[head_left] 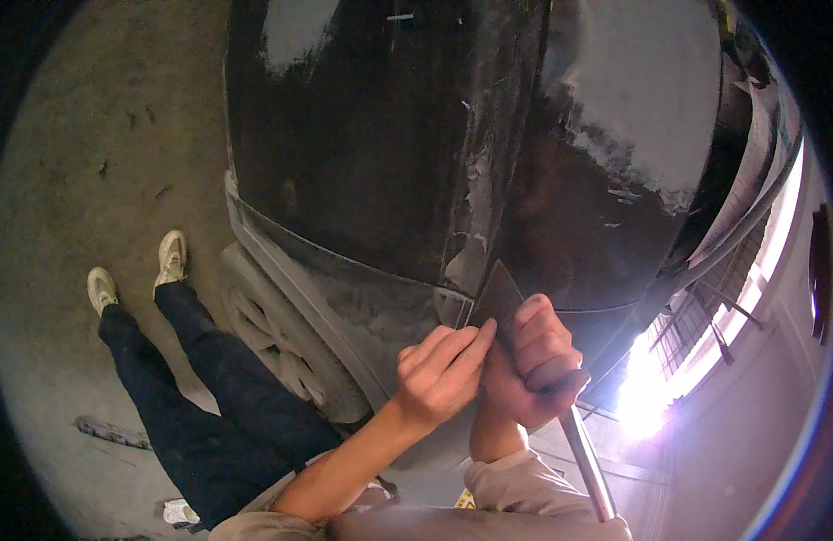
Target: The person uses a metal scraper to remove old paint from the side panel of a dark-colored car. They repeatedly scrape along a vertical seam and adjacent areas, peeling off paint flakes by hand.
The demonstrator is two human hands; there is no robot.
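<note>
Bodywork [371,135] of a dark car spreads beyond the hands, and the dark triangular piece [499,293] lies by the panel seam [389,268], its point facing away from the person. Whether that piece is loose or part of the car, I cannot tell. The left hand [443,370] has its fingers bent and drawn together, the tips reaching the near end of the piece — whether they pinch it or only touch it is unclear. The right hand [535,361] is clenched just beside; what it encloses is hidden. The metal tube [590,464] runs up to this fist, though a grip on it cannot be confirmed.

Good handling here would probably mean light, even fingertip pressure, wrists kept steady, and the tube held clear of the panels — a knock could mark them.

Counted: two hands, one triangular piece, one tube, one visible car wheel [272,334], two pale shoes [171,257], two dark trouser legs [227,370], and two large grey patches [651,81] on the bodywork.
</note>
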